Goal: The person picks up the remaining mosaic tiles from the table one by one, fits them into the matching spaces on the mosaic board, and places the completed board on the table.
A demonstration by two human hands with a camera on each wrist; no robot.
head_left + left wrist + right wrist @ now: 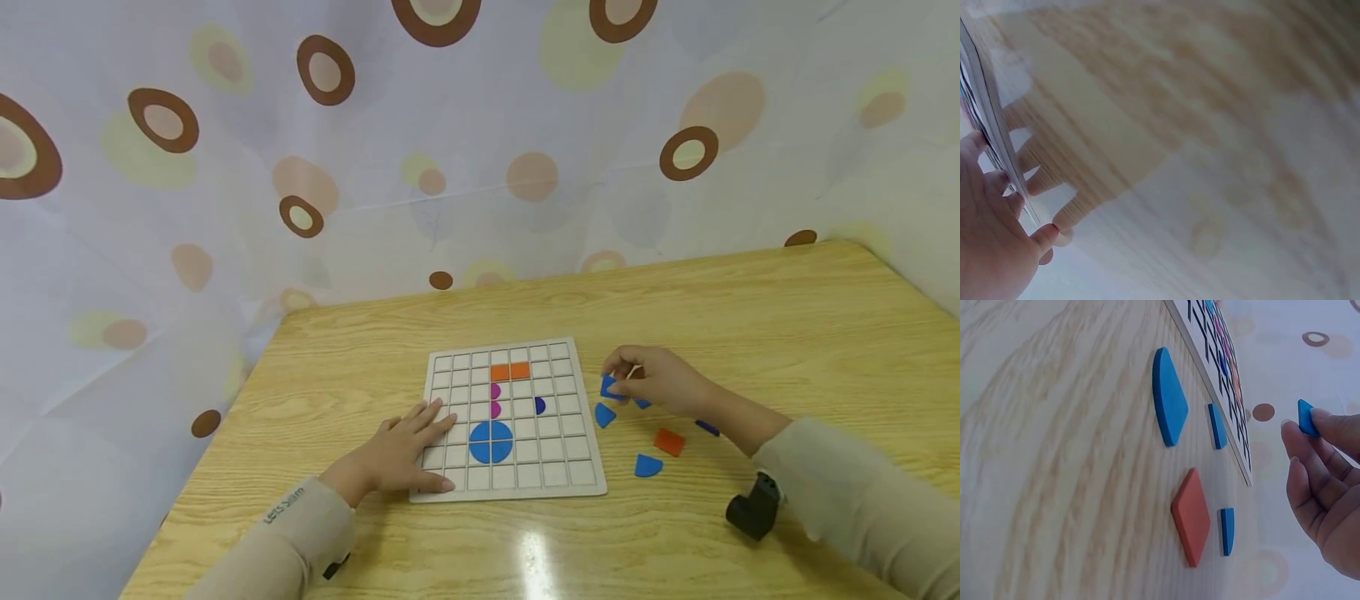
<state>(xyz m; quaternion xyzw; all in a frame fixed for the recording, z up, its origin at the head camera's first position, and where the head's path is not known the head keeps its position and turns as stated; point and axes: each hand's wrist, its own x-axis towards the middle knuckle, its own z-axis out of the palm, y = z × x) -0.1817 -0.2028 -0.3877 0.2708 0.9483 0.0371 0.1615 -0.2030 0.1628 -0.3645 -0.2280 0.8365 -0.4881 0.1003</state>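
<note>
Between thumb and fingers my right hand (660,382) pinches a small flat blue tile (610,388), just off the right edge of a white grid board (594,454). In the right wrist view that blue tile (1305,417) is held above the table; its full outline is partly covered by the fingers. My left hand (401,452) rests with spread fingers on the board's left edge. On the board, blue quarter pieces form a circle (482,452). Two orange tiles (500,372), two magenta pieces (495,409) and a dark blue half-round piece (540,406) also lie there.
Loose on the wooden table (360,358) right of the board are a blue quarter piece (604,415), another blue quarter piece (648,466), an orange-red rectangle (669,442) and a dark blue piece (707,427). A patterned cloth (480,233) hangs behind the table.
</note>
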